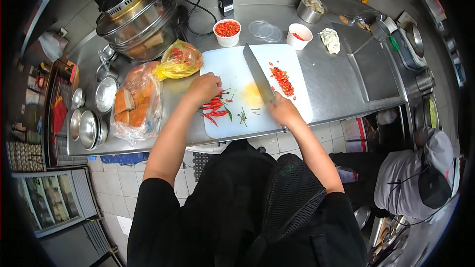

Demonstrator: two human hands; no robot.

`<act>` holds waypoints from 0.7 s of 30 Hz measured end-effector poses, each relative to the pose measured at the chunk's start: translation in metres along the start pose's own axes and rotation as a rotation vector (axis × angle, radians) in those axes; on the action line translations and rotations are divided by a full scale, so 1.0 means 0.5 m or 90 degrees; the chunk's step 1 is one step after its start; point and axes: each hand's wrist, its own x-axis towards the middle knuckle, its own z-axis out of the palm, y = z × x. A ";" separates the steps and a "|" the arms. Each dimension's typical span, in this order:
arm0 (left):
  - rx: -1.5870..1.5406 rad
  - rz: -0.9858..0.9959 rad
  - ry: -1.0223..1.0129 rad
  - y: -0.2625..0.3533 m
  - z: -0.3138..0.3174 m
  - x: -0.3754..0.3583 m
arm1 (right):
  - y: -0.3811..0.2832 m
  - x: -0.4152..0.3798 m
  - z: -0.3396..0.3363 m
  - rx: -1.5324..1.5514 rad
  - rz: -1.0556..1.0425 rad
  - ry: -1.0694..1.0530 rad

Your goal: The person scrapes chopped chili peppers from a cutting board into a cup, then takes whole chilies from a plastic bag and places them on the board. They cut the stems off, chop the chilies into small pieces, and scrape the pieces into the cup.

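We see our left hand resting on a bunch of whole red chillies at the near left of the white cutting board; its fingers curl down onto the chillies, pressed together, and the knuckles hide how many it pins. Our right hand is clamped around the handle of a cleaver, and the handle itself is fully hidden inside the grip. The blade rises from the hand toward the far edge of the board, and we cannot tell whether its edge touches the board. Chopped red chilli lies in a loose strip just right of the blade, and green stems lie scattered near the whole chillies.

Beyond the board on the steel counter stand a white tub of chopped chilli, a clear lid and a second white cup whose contents are too small to make out. Left of the board sit a yellow bag holding something red and green, and a clear bag of bread, its contents blurred by the plastic. A large glass-bowled cooker stands at the far left. At the lower right another person is bent over, partly cut off by the frame edge.
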 end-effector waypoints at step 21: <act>-0.550 -0.181 -0.016 0.039 0.053 0.061 | 0.002 0.003 0.004 -0.019 0.005 0.002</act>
